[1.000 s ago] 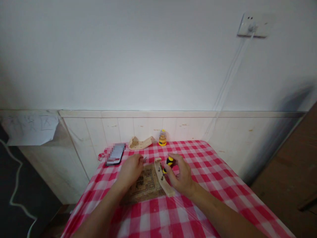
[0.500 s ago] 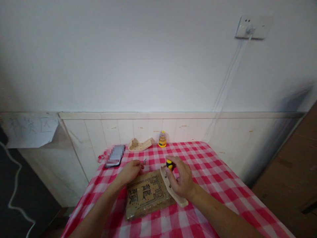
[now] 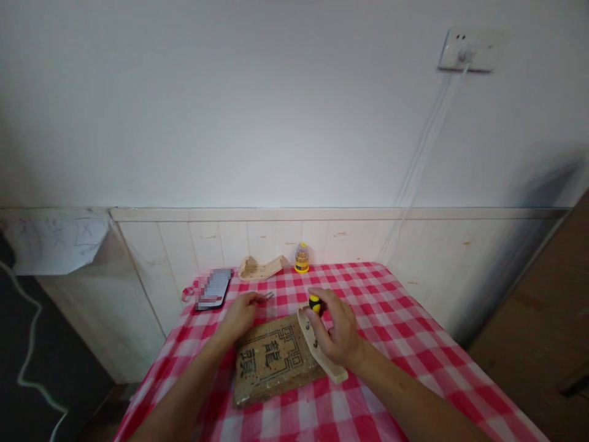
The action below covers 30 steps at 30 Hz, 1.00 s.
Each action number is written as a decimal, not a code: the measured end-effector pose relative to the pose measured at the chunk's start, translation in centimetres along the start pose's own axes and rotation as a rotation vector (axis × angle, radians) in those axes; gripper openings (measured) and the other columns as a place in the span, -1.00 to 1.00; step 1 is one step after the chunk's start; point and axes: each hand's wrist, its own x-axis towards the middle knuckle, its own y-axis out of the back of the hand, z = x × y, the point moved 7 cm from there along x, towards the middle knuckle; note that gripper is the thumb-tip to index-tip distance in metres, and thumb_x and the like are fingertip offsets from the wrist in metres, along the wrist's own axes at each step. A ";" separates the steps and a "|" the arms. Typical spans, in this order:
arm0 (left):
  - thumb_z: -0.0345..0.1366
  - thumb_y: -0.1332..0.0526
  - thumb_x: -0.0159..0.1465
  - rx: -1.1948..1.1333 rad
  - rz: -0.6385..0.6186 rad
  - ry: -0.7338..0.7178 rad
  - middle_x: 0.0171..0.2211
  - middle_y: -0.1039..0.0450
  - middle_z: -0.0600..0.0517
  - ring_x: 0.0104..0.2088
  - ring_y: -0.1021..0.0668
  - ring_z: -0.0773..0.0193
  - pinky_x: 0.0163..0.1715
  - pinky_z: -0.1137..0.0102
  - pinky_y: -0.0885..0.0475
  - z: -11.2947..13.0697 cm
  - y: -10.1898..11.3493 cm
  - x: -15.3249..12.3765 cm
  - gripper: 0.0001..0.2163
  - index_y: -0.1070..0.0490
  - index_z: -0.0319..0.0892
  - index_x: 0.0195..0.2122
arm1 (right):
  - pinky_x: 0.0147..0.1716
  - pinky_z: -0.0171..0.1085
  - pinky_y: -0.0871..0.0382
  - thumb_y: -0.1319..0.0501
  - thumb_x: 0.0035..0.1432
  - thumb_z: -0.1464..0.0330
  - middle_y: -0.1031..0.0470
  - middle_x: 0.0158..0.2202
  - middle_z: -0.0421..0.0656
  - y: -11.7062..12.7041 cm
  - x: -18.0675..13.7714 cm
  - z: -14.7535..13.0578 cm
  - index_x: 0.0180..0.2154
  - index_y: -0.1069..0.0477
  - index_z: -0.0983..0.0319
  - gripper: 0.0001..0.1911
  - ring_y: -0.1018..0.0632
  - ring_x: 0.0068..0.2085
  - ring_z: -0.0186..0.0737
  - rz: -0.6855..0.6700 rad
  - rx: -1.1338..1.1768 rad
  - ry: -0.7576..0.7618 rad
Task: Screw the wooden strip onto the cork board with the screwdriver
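Note:
My right hand (image 3: 338, 328) is closed round the yellow and black handle of a short screwdriver (image 3: 315, 304). Beneath that hand lies a pale curved wooden piece (image 3: 334, 370) with dark screws standing in its holes. It leans along the right edge of a brown brick-shaped package (image 3: 271, 368) printed with dark characters and a border. Beyond the package's upper left corner, my left hand (image 3: 243, 313) has its thumb and fingers pinched together at small silvery screws (image 3: 269, 296) on the cloth. How many are between the fingertips is hidden.
Against the wall at the back stand another pale wooden piece (image 3: 260, 270) and a yellow bit case with a clear dome (image 3: 302, 259). A phone (image 3: 215, 290) lies at the back left. A red-and-white checked cloth (image 3: 391, 368) covers the table.
My left hand has moved slightly forward, and its fingertips have closed in on the small screws. My right hand stays almost still with the screwdriver.

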 end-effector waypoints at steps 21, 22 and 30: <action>-0.19 -0.40 -0.05 0.361 -0.390 -0.453 0.01 -0.38 -0.09 0.01 -0.43 -0.01 0.03 0.20 -0.31 9.1 -5.2 -7.6 -0.43 -0.33 -0.10 0.01 | -0.28 -0.19 -0.54 -0.17 0.25 0.40 -0.56 -0.18 -0.07 0.0 0.1 0.8 0.09 -0.30 0.18 -0.64 -0.61 -0.29 -0.15 0.048 -0.017 -0.055; -0.18 -0.41 -0.06 0.368 -0.378 -0.434 0.02 -0.37 -0.10 0.01 -0.43 -0.02 0.03 0.18 -0.31 8.9 -5.1 -7.4 -0.41 -0.32 -0.11 0.02 | -0.30 -0.21 -0.54 -0.17 0.26 0.40 -0.56 -0.19 -0.07 0.0 0.1 0.9 0.09 -0.30 0.18 -0.64 -0.60 -0.31 -0.16 0.055 -0.011 -0.056; -0.22 -0.43 -0.09 0.278 -0.378 -0.386 0.07 -0.37 -0.11 0.06 -0.40 -0.07 0.08 0.10 -0.29 8.6 -4.2 -7.0 -0.44 -0.36 -0.12 -0.03 | -0.38 -0.29 -0.51 -0.16 0.29 0.38 -0.53 -0.26 -0.13 -0.5 0.1 1.9 0.08 -0.29 0.20 -0.67 -0.56 -0.39 -0.26 0.062 0.077 -0.124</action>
